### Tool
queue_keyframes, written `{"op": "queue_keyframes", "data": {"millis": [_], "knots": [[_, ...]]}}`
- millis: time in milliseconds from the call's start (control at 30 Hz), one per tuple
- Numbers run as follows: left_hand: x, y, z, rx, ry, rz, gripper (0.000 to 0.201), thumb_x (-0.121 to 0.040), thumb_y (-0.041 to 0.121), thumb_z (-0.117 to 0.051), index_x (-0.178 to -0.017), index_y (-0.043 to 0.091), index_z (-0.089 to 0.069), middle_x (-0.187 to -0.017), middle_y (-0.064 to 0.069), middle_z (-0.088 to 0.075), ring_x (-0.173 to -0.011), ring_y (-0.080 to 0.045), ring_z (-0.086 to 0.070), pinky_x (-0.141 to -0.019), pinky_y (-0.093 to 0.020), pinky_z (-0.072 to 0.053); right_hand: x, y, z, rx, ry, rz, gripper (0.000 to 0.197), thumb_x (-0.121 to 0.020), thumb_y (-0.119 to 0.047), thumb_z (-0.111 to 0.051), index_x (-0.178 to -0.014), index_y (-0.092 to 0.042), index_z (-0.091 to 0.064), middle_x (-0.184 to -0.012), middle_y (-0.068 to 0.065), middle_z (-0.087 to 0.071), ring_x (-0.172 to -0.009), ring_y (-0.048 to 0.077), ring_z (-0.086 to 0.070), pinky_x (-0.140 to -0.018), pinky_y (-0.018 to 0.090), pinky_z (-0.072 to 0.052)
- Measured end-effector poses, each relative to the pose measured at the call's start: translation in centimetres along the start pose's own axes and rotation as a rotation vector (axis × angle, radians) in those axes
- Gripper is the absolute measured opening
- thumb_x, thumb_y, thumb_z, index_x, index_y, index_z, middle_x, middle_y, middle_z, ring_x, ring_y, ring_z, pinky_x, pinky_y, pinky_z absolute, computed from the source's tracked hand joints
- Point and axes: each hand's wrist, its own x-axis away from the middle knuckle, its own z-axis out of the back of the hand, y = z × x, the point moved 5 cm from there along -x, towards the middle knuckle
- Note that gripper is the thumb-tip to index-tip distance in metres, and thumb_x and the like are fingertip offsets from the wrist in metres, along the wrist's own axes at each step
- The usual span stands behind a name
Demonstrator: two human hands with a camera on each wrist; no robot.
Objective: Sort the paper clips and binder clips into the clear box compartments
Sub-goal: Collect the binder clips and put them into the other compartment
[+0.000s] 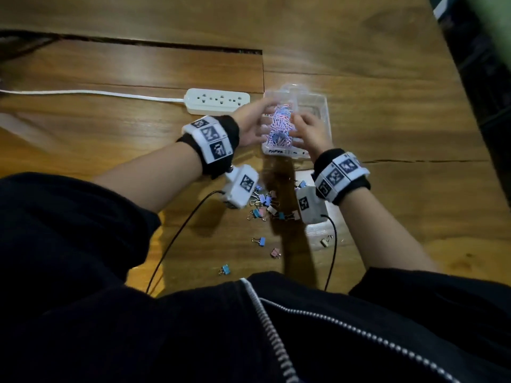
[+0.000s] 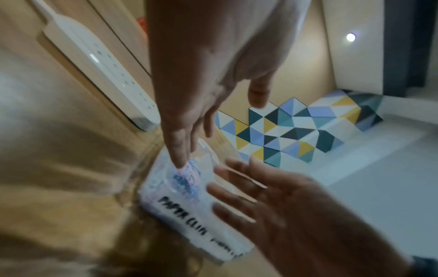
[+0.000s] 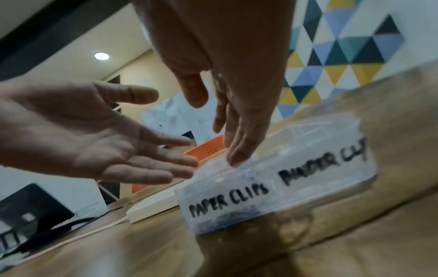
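The clear box (image 1: 320, 111) stands on the wooden table, hand-labelled PAPER CLIPS on the left and BINDER CLIPS on the right (image 3: 296, 187). A heap of pink and blue paper clips (image 1: 278, 127) fills its left compartment; I see no clips in the right one. My left hand (image 1: 257, 128) is at the box's left side, palm open, fingers straight, one fingertip (image 2: 182, 163) over the heap. My right hand (image 1: 307, 128) lies over the middle of the box, its straight fingers (image 3: 237, 155) touching the top. Several pastel binder clips (image 1: 264, 201) lie on the table below my wrists.
A white power strip (image 1: 218, 100) with its cable lies just left of the box. Stray binder clips sit nearer my body (image 1: 259, 240) (image 1: 224, 269) (image 1: 326, 241). A seam runs across the table behind the box; the table's edge is at the far right.
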Motion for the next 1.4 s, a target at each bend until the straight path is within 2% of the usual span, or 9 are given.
{"op": "queue_keyframes", "data": {"millis": [133,300,400,500,633,800,967,1167,1400], "knots": [[3.3,-4.0,1.6,-0.624,-0.084,-0.05,0.049,-0.083,0.02,-0.063,-0.127,0.009,-0.046,-0.114,-0.004,-0.053,-0.089,-0.013,-0.053,-0.071,-0.024,-0.048,4.9,1.6,1.7,0.113,0.07,0.114,0.019,-0.089,-0.005,-0.049,-0.106,-0.002,-0.057,-0.084,-0.008,-0.053,-0.079,0.009,-0.052,-0.077,0.025,-0.048],[9.4,-11.0,2.1,-1.45,-0.223,-0.169,0.091,-0.062,0.042,-0.078,-0.137,0.022,-0.031,-0.131,-0.003,-0.033,-0.118,-0.018,-0.036,-0.1,-0.036,-0.041,10.9,6.4,3.5,0.619,0.119,-0.12,0.05,-0.079,-0.019,-0.066,-0.125,-0.016,-0.047,-0.133,0.011,-0.038,-0.125,0.026,-0.035,-0.105,0.041,-0.034],[12.3,-13.9,1.8,-1.426,-0.43,-0.105,0.081,-0.059,0.042,-0.081,-0.122,0.02,-0.035,-0.121,0.001,-0.037,-0.098,-0.01,-0.041,-0.079,-0.026,-0.043,14.0,9.0,4.1,0.632,0.109,-0.359,0.077,-0.071,-0.017,-0.075,-0.136,-0.022,-0.034,-0.141,0.013,-0.022,-0.132,0.033,-0.023,-0.107,0.048,-0.03],[13.1,-15.8,0.9,-1.475,-0.545,-0.111,0.053,-0.069,0.031,-0.076,-0.105,0.017,-0.039,-0.106,0.0,-0.043,-0.089,-0.014,-0.043,-0.072,-0.025,-0.036,14.8,11.3,3.3,0.613,0.045,-0.449,0.068,-0.069,-0.009,-0.075,-0.127,-0.021,-0.04,-0.136,0.014,-0.025,-0.128,0.035,-0.029,-0.106,0.048,-0.035],[11.4,-15.7,-0.4,-1.476,-0.471,-0.148,0.031,-0.081,0.021,-0.065,-0.107,0.01,-0.052,-0.113,-0.008,-0.05,-0.1,-0.022,-0.05,-0.08,-0.029,-0.041,13.9,11.4,0.7,0.597,-0.037,-0.357,0.051,-0.078,0.0,-0.063,-0.121,-0.02,-0.045,-0.136,0.014,-0.028,-0.123,0.034,-0.036,-0.092,0.036,-0.048],[8.7,-12.8,-1.2,-1.484,-0.217,-0.162,0.026,-0.083,0.028,-0.062,-0.104,0.015,-0.056,-0.109,-0.005,-0.047,-0.1,-0.02,-0.05,-0.078,-0.03,-0.045,13.5,9.1,-1.1,0.444,0.06,-0.085,0.045,-0.091,-0.01,-0.05,-0.133,-0.016,-0.036,-0.136,0.013,-0.029,-0.123,0.026,-0.04,-0.103,0.032,-0.036],[7.3,-10.5,0.3,-1.48,0.133,-0.171,0.079,-0.066,0.033,-0.079,-0.131,0.018,-0.036,-0.13,-0.01,-0.034,-0.119,-0.029,-0.037,-0.087,-0.039,-0.046,15.2,10.0,-1.0,0.863,-0.059,-0.084,0.098,-0.059,-0.044,-0.08,-0.137,-0.029,-0.023,-0.136,0.008,-0.025,-0.127,0.027,-0.028,-0.102,0.043,-0.036],[6.1,-11.6,0.6,-1.265,0.07,-0.02,0.105,-0.062,0.03,-0.082,-0.145,0.022,-0.018,-0.141,-0.013,-0.025,-0.13,-0.031,-0.028,-0.107,-0.043,-0.033,14.5,11.2,-2.1,0.863,-0.15,-0.06,0.096,-0.061,-0.038,-0.08,-0.137,-0.032,-0.023,-0.136,0.009,-0.025,-0.128,0.027,-0.027,-0.104,0.044,-0.036],[4.6,-10.6,-2.7,-1.255,0.023,-0.133,0.059,-0.075,0.021,-0.072,-0.127,0.021,-0.045,-0.13,-0.011,-0.038,-0.118,-0.029,-0.042,-0.101,-0.039,-0.04,10.9,9.0,0.4,0.675,0.009,0.012,0.07,-0.077,-0.007,-0.067,-0.137,-0.017,-0.033,-0.134,0.013,-0.028,-0.124,0.029,-0.039,-0.106,0.034,-0.035]]}}
